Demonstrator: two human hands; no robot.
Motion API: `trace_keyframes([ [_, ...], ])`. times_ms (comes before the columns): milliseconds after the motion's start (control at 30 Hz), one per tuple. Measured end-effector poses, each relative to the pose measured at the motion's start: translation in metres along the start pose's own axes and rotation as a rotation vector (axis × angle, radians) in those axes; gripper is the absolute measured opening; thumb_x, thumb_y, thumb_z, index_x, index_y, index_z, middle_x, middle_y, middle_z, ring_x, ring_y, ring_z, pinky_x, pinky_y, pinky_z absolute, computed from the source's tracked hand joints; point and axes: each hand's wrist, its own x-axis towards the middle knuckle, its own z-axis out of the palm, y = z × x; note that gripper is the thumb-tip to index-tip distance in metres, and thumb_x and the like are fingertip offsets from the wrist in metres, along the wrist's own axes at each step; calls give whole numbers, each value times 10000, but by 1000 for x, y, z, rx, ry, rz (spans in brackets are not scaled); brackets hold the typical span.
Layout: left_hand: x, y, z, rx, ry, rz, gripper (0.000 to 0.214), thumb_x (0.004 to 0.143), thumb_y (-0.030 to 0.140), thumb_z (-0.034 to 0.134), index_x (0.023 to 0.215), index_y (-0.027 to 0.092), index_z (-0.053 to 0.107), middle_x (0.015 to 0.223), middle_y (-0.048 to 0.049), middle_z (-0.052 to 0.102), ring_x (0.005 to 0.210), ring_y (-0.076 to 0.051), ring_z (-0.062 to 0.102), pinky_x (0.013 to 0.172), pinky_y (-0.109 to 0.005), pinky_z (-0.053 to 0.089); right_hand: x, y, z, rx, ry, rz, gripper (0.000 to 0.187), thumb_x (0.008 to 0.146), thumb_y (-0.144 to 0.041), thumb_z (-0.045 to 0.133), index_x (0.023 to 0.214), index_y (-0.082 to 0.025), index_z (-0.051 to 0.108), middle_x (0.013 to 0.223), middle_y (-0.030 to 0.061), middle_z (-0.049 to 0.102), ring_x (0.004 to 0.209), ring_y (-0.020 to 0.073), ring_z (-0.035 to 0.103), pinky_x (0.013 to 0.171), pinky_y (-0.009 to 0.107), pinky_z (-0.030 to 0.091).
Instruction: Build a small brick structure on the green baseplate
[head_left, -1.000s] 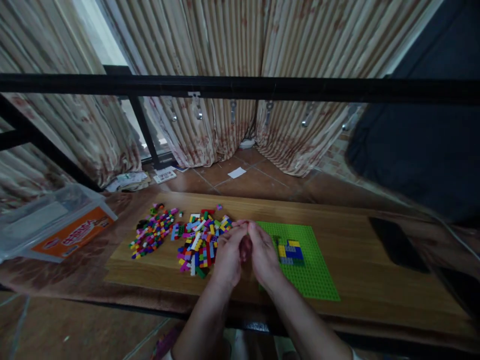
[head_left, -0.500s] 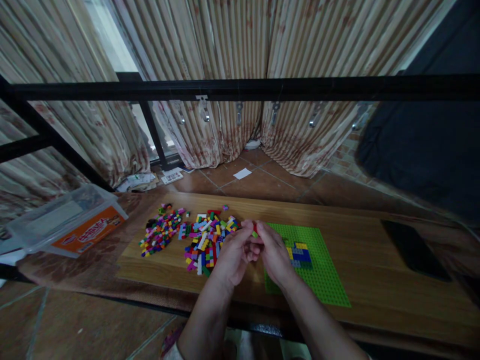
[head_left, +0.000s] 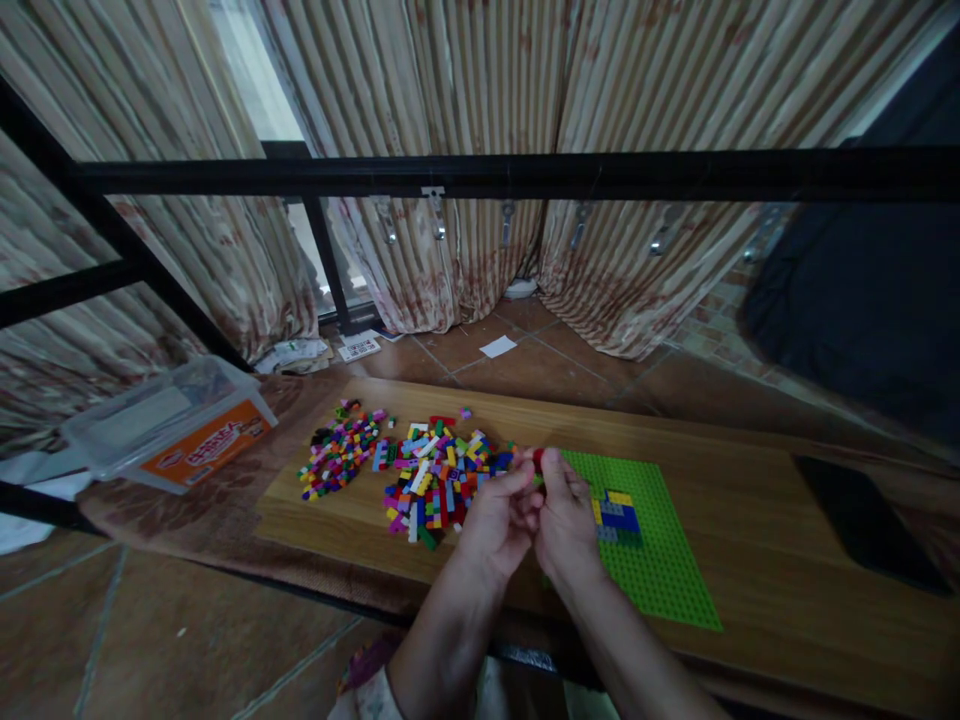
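My left hand (head_left: 496, 522) and my right hand (head_left: 568, 518) meet above the board, fingertips pinched together. Between them shows a small red toy brick (head_left: 537, 458), with a bit of green just below it; the fingers hide most of both. Right of my right hand lies a green baseplate (head_left: 667, 545), partly covered by that hand. A low build of blue, yellow and grey bricks (head_left: 621, 517) sits on the plate. Close on the left of my left hand spreads a heap of mixed toy bricks (head_left: 424, 480).
A pile of smaller coloured bricks (head_left: 345, 450) lies farther left on the wooden board (head_left: 757, 520). A clear plastic box (head_left: 165, 420) with an orange label stands at the left. Toward the right end rests a dark flat object (head_left: 870, 520). A black rail (head_left: 480, 178) crosses behind.
The view has turned slightly left, so the surroundings sit farther right. Both hands stay together around the red brick, which is now partly covered by the fingers.
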Motion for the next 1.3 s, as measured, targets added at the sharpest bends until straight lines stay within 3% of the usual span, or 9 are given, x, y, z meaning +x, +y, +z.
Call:
trace_keyframes([
  [133, -2, -3, 1, -57, -99, 26, 212, 672, 224, 744, 855, 138, 680, 637, 4, 643, 450, -48, 531, 422, -132, 376, 2, -10, 2, 115, 4, 66, 404, 749, -574, 652, 829, -178, 661, 791, 37, 709, 434, 64, 490, 402, 194, 373],
  [267, 0, 0, -4, 140, -143, 111, 170, 721, 222, 671, 856, 118, 668, 761, -64, 694, 531, -91, 597, 474, -168, 435, 14, -16, -8, 94, 37, 12, 401, 762, -574, 630, 840, -183, 678, 864, 57, 716, 742, 155, 649, 622, 262, 504],
  [367, 7, 14, -18, 419, -1, 307, 146, 751, 190, 617, 875, 132, 666, 789, -59, 693, 576, -112, 618, 530, -199, 468, 28, -11, -25, -236, 67, -142, 356, 767, -528, 634, 871, -193, 694, 824, 33, 711, 777, 162, 639, 714, 291, 488],
  [500, 16, 46, -45, 1047, 219, 670, 153, 784, 190, 568, 844, 172, 707, 797, -38, 699, 677, -152, 630, 643, -246, 476, 37, -3, -43, -696, -126, -211, 272, 777, -432, 618, 890, -203, 712, 815, 35, 721, 768, 190, 638, 727, 320, 464],
  [567, 18, 61, -56, 1285, 319, 729, 187, 781, 163, 545, 833, 180, 724, 764, -31, 703, 710, -167, 627, 693, -262, 467, 35, -2, -45, -928, -222, -243, 230, 800, -385, 579, 883, -220, 717, 795, 34, 722, 737, 195, 634, 704, 319, 451],
  [667, 19, 72, -66, 1462, 347, 717, 244, 769, 122, 518, 861, 189, 733, 795, -31, 719, 785, -184, 639, 736, -273, 463, 30, 0, -42, -1204, -311, -282, 211, 827, -316, 534, 910, -245, 715, 789, 32, 721, 689, 191, 626, 675, 308, 432],
  [867, 22, 73, -72, 1526, 344, 667, 248, 731, 100, 557, 872, 198, 736, 905, -51, 741, 877, -215, 663, 803, -304, 474, 27, 6, -34, -1342, -380, -316, 231, 841, -223, 500, 966, -232, 695, 869, 50, 727, 758, 204, 655, 717, 305, 443],
  [1067, 21, 71, -70, 1530, 296, 649, 260, 745, 105, 549, 906, 185, 738, 964, -80, 742, 939, -247, 670, 863, -347, 482, 24, 10, -29, -1267, -417, -299, 272, 829, -188, 509, 1046, -217, 670, 936, 65, 725, 796, 195, 660, 754, 313, 465],
  [1300, 19, 83, -74, 1380, 233, 663, 364, 696, 27, 542, 980, 163, 726, 1061, -91, 722, 964, -240, 662, 859, -323, 501, 24, 13, -31, -1193, -424, -324, 267, 835, -213, 508, 1053, -222, 663, 974, 65, 724, 855, 205, 670, 795, 335, 487],
])
